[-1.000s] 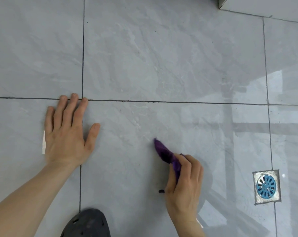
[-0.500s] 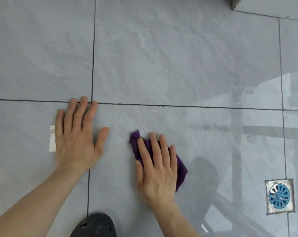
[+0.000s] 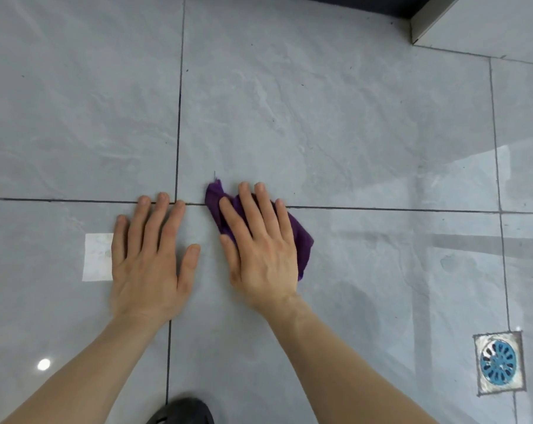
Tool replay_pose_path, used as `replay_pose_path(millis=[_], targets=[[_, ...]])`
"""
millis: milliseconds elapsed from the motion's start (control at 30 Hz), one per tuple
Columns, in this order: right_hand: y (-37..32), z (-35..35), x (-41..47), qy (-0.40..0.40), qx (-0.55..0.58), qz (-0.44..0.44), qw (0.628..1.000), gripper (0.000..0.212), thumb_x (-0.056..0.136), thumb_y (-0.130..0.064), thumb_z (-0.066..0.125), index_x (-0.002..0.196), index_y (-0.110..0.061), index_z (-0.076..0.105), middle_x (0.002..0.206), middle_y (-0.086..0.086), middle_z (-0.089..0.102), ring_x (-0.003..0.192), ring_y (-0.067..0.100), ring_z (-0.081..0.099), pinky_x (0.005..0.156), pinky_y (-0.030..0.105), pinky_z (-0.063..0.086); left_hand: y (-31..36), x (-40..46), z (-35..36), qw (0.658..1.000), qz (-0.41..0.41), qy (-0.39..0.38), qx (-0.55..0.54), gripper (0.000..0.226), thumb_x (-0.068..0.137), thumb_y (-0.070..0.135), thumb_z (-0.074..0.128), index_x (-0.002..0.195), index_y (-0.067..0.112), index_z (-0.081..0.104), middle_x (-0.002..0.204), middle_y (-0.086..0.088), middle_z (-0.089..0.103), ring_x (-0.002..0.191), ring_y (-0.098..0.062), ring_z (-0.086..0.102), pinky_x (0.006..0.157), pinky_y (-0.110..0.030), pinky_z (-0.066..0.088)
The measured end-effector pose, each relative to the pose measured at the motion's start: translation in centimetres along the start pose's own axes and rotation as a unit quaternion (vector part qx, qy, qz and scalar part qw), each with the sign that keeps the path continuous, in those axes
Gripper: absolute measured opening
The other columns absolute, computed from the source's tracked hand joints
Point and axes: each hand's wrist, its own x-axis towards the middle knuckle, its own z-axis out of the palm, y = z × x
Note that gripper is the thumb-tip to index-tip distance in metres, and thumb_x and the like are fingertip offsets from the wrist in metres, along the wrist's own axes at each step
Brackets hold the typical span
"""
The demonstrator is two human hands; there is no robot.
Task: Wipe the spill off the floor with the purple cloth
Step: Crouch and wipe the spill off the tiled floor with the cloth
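Note:
A crumpled purple cloth (image 3: 300,240) lies on the grey tiled floor (image 3: 289,117), across a dark grout line. My right hand (image 3: 259,246) lies flat on top of the cloth with its fingers spread, pressing it down; only the cloth's edges show around the hand. My left hand (image 3: 150,258) rests flat on the floor just to the left, palm down, fingers apart, holding nothing. No spill shows clearly on the tiles; the floor is glossy with reflections at the right.
A white paper scrap (image 3: 98,257) lies beside my left hand. A square floor drain with a blue grate (image 3: 499,362) sits at the lower right. A dark shoe (image 3: 182,411) shows at the bottom edge. A wall corner (image 3: 430,16) stands at the top right.
My right hand went from pinching the bunched cloth to lying flat on it, and has slid it forward and left up to the grout line. My left hand stayed planted.

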Motion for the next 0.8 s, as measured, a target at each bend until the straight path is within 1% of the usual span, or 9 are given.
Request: replay_pose_path(millis=[133,233,333,400,467,567,633,700,800], targets=[[-0.1,-0.6,-5.3,-0.052,0.002,-0.037,0.998,0.051,0.111,-0.042,0.039,0.159,-0.026,0.040,0.172,0.003,0.029,0.163,0.024,0.012,0.131,0.049,0.014,0.1,0.1,-0.1,1.000,-0.006,-0.003,-0.013,0.068,0.101,0.047,0.031,0.162,0.018,0.029,0.171,-0.006,0.026,0.161,-0.026,0.014,0.131,-0.050,0.006],[-0.1,-1.9,-5.8,-0.082,0.037,-0.042,0.995,0.054,0.111,-0.049,0.035,0.161,-0.029,0.035,0.174,0.000,0.022,0.163,0.021,0.007,0.131,0.050,0.014,0.3,0.1,-0.4,1.000,-0.005,-0.009,-0.021,0.069,0.100,0.049,0.032,0.161,0.018,0.030,0.171,-0.006,0.027,0.161,-0.027,0.016,0.130,-0.051,0.008],[0.4,-3.7,-6.1,-0.039,0.120,0.049,0.991,0.058,0.109,-0.054,0.037,0.160,-0.028,0.037,0.172,-0.002,0.028,0.162,0.016,0.013,0.132,0.045,0.014,0.2,0.0,-0.7,0.999,0.000,-0.020,-0.040,0.072,0.099,0.054,0.031,0.162,0.020,0.028,0.172,-0.004,0.025,0.161,-0.024,0.015,0.130,-0.050,0.008],[2.2,-5.2,-7.4,0.025,0.113,0.140,0.983,0.061,0.103,-0.055,0.049,0.156,-0.023,0.044,0.165,-0.002,0.041,0.159,0.018,0.026,0.128,0.044,0.024,0.2,0.2,-1.3,0.995,-0.013,-0.021,-0.095,0.075,0.097,0.058,0.035,0.162,0.020,0.028,0.171,-0.002,0.025,0.162,-0.022,0.014,0.131,-0.047,0.007],[3.7,-6.5,-9.2,0.026,0.090,0.168,0.981,0.070,0.095,-0.056,0.063,0.153,-0.021,0.047,0.158,-0.003,0.049,0.150,0.020,0.040,0.119,0.043,0.038,0.6,0.4,-2.2,0.988,-0.013,-0.020,-0.150,0.079,0.092,0.061,0.043,0.159,0.021,0.031,0.169,-0.001,0.028,0.160,-0.020,0.017,0.130,-0.044,0.009],[4.3,-7.4,-10.6,-0.038,0.085,0.107,0.990,0.079,0.085,-0.054,0.073,0.154,-0.024,0.046,0.153,-0.008,0.051,0.137,0.018,0.051,0.105,0.037,0.049,2.5,0.4,-3.8,0.984,0.073,-0.025,-0.160,0.081,0.085,0.064,0.056,0.156,0.030,0.035,0.162,0.006,0.037,0.153,-0.018,0.031,0.125,-0.039,0.022],[4.3,-7.5,-9.9,-0.070,0.084,0.080,0.991,0.083,0.083,-0.052,0.075,0.155,-0.023,0.045,0.151,-0.009,0.053,0.132,0.018,0.054,0.100,0.034,0.051,4.2,0.4,-4.4,0.976,0.147,-0.077,-0.141,0.083,0.083,0.067,0.060,0.156,0.038,0.034,0.159,0.013,0.039,0.148,-0.015,0.036,0.122,-0.033,0.025],[4.3,-7.5,-8.9,-0.079,0.076,0.065,0.992,0.078,0.084,-0.044,0.079,0.152,-0.019,0.050,0.146,-0.007,0.059,0.125,0.020,0.058,0.096,0.036,0.053,5.4,0.2,-4.3,0.965,0.210,-0.120,-0.098,0.078,0.083,0.065,0.062,0.154,0.040,0.040,0.156,0.017,0.043,0.144,-0.014,0.041,0.121,-0.031,0.029],[4.1,-7.6,-8.1,-0.071,0.047,0.043,0.995,0.066,0.080,-0.032,0.086,0.139,-0.015,0.063,0.123,-0.004,0.070,0.102,0.024,0.066,0.082,0.039,0.058,5.8,-0.1,-4.7,0.964,0.219,-0.139,-0.053,0.071,0.084,0.056,0.069,0.149,0.035,0.051,0.146,0.016,0.056,0.132,-0.015,0.054,0.112,-0.031,0.042]])
